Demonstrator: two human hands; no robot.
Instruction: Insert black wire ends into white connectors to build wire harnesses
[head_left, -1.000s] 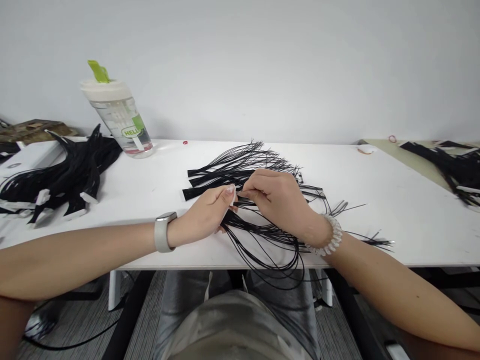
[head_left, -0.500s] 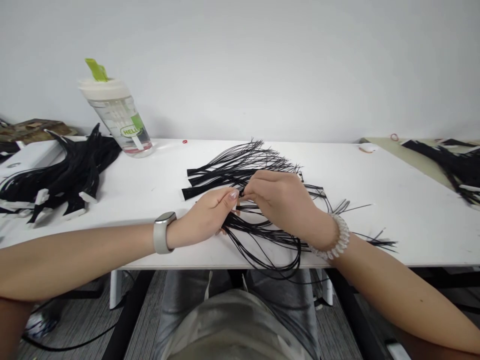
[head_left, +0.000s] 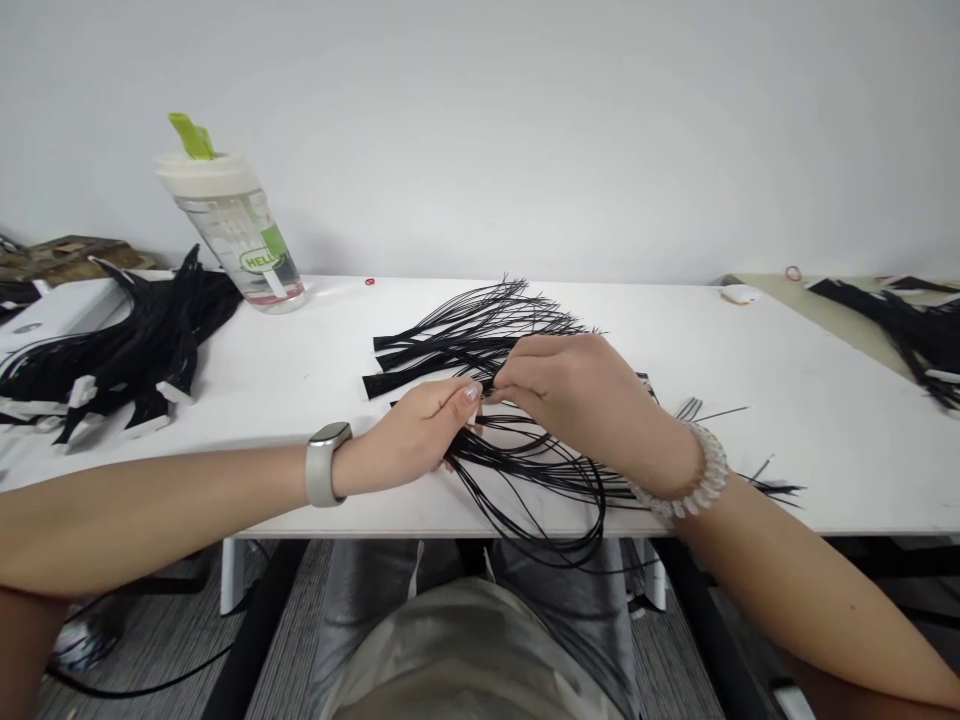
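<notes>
My left hand (head_left: 420, 430), with a watch at its wrist, is closed around a bundle of thin black wires (head_left: 517, 463). The loose lengths fan to the right and loop over the table's front edge. My right hand (head_left: 577, 385) meets it at the fingertips, pinched on something dark and small between the two hands; its fingers mostly hide it, but it looks like the end of a black wire. Just behind my hands, several flat-ended black wire bundles (head_left: 420, 352) lie with frayed ends spread to the right.
A clear bottle (head_left: 247, 235) with a green spout stands at the back left. Beside it is a heap of black cables with white connectors (head_left: 142, 340). More black cables (head_left: 892, 315) lie at the far right. The white table (head_left: 810, 440) ends close to my lap.
My right hand has shifted slightly to the right, and its forearm with it. My left hand stays almost in place, still around the wires.
</notes>
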